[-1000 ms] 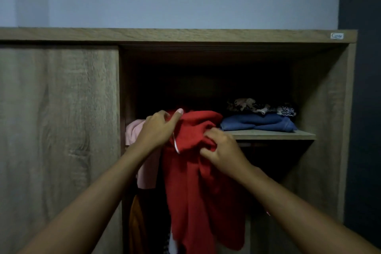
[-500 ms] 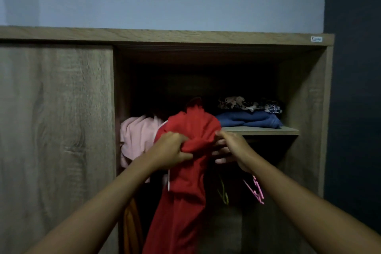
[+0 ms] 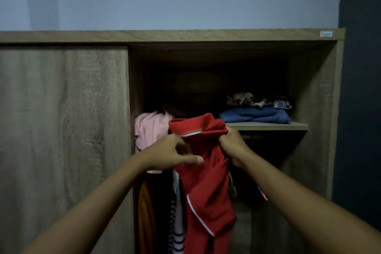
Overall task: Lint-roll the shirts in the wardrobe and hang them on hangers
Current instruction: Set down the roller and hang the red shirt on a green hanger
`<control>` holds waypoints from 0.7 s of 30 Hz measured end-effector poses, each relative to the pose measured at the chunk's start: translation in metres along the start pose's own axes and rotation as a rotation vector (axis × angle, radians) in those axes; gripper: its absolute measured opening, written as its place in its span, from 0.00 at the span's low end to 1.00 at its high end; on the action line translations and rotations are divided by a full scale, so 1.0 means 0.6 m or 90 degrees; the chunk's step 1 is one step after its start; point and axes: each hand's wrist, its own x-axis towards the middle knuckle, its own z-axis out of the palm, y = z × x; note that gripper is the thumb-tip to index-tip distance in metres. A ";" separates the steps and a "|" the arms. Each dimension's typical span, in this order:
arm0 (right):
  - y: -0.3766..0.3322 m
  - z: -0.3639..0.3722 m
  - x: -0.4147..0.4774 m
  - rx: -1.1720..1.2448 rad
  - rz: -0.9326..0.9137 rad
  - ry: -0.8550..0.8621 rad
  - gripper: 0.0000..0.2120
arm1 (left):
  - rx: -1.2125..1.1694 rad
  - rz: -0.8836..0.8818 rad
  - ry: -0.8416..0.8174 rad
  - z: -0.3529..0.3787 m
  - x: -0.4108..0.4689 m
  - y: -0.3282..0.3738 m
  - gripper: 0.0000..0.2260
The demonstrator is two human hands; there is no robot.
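Note:
A red shirt (image 3: 206, 192) with a white-striped collar hangs in front of the open wardrobe bay. My right hand (image 3: 232, 143) grips it at the right side of the collar. My left hand (image 3: 172, 153) is at the shirt's left edge just below the collar, with its fingers curled into the fabric and its thumb stretched across the front. The shirt's lower part droops past the bottom of the view. No lint roller is in sight. A green hanger (image 3: 232, 188) and a pink hanger (image 3: 263, 194) show partly behind the shirt and my right forearm.
A pink garment (image 3: 148, 130) spills over the left end of the wardrobe shelf (image 3: 268, 126). Folded blue clothes (image 3: 255, 115) with patterned ones (image 3: 257, 100) on top lie at its right. Orange (image 3: 144, 212) and striped (image 3: 177, 225) garments hang below. The sliding door (image 3: 61, 130) covers the left half.
The red shirt has come off the shelf and out in front of the wardrobe, its collar now spread between my hands. My left hand has shifted lower and loosened its grip.

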 end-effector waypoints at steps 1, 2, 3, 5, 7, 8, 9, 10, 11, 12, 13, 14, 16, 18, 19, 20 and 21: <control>-0.003 -0.004 -0.001 0.014 0.004 0.003 0.09 | -0.007 -0.016 0.014 -0.014 -0.004 0.000 0.17; -0.004 -0.008 0.001 0.024 0.014 0.007 0.07 | 0.004 -0.026 0.030 -0.026 -0.008 -0.003 0.15; -0.004 -0.012 0.003 0.032 0.018 0.012 0.07 | 0.046 -0.014 0.059 -0.036 -0.011 -0.006 0.14; -0.008 -0.019 0.006 0.027 0.010 0.015 0.09 | 0.180 0.034 0.147 -0.047 -0.014 -0.015 0.12; -0.015 -0.021 0.004 0.011 0.013 -0.007 0.10 | 0.251 0.105 0.210 -0.046 -0.014 -0.012 0.13; -0.018 -0.020 0.004 -0.010 0.020 -0.025 0.09 | 0.255 0.145 0.203 -0.042 -0.013 -0.008 0.16; -0.021 -0.019 0.003 -0.031 0.029 -0.044 0.08 | 0.250 0.183 0.175 -0.038 -0.012 -0.002 0.18; -0.023 -0.018 0.003 -0.050 0.037 -0.062 0.08 | 0.237 0.214 0.139 -0.034 -0.010 0.005 0.20; -0.024 -0.016 0.004 -0.063 0.041 -0.079 0.09 | 0.223 0.234 0.107 -0.031 -0.009 0.014 0.21; -0.025 -0.016 0.005 -0.075 0.045 -0.093 0.12 | 0.203 0.246 0.089 -0.028 -0.008 0.022 0.21; -0.028 -0.015 0.004 -0.080 0.045 -0.104 0.13 | 0.171 0.257 0.085 -0.026 -0.007 0.029 0.21; -0.032 -0.017 0.001 -0.079 0.048 -0.113 0.13 | 0.137 0.266 0.095 -0.026 -0.007 0.036 0.21; -0.040 -0.018 -0.008 -0.060 0.078 -0.152 0.13 | 0.112 0.291 0.143 -0.025 -0.005 0.048 0.23; -0.042 -0.019 -0.012 -0.078 0.092 -0.202 0.13 | 0.133 0.294 0.174 -0.024 0.000 0.057 0.25; -0.043 -0.018 -0.014 -0.097 0.100 -0.225 0.13 | 0.151 0.290 0.178 -0.023 0.002 0.061 0.25; -0.040 -0.018 -0.015 -0.120 0.117 -0.248 0.13 | 0.176 0.290 0.177 -0.023 0.005 0.065 0.23; -0.039 -0.018 -0.017 -0.145 0.137 -0.278 0.13 | 0.196 0.298 0.179 -0.023 0.008 0.070 0.20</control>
